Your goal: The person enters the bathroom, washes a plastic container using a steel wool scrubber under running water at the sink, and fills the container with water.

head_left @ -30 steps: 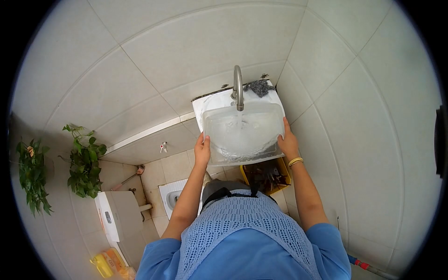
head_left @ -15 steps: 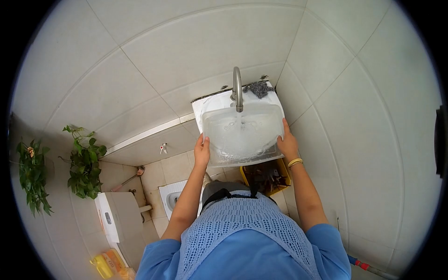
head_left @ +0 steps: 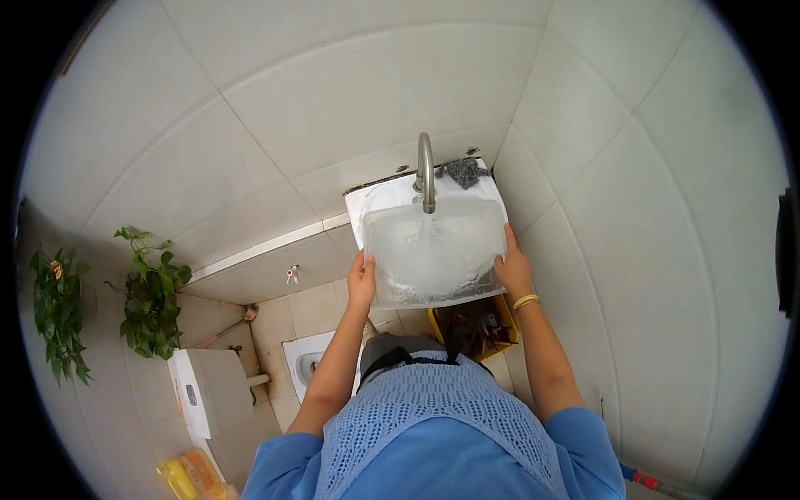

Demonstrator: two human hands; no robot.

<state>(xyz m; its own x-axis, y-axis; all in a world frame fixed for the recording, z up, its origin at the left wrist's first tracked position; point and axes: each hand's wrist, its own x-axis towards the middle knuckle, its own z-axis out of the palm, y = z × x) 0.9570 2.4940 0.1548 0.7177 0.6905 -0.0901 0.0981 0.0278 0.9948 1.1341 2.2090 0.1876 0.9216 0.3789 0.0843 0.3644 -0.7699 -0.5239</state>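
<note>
Under the curved metal faucet [head_left: 425, 171] is a clear plastic bin [head_left: 383, 293], over the white washbasin [head_left: 379, 194]. Water runs from the spout into it, and the water inside is bubbling. My left hand [head_left: 361, 279] grips the bin's left side, thumb on the rim. On the opposite side, my right hand [head_left: 513, 268] holds the right rim, with a yellow band on the wrist. The undersides of both hands' grips are partly hidden by the bin.
A dark grey scrubbing cloth [head_left: 465, 172] lies at the basin's back right corner. Below stands a yellow bin [head_left: 510, 329] with dark contents. Left are a squat toilet [head_left: 310, 364], a white cistern [head_left: 212, 392], hanging plants [head_left: 150, 304] and a yellow package [head_left: 190, 477]. Tiled walls enclose the corner.
The whole view has shifted slightly, so basin and bin appear lower. The water in the bin looks more spread and frothy. Both hands keep their hold on the bin.
</note>
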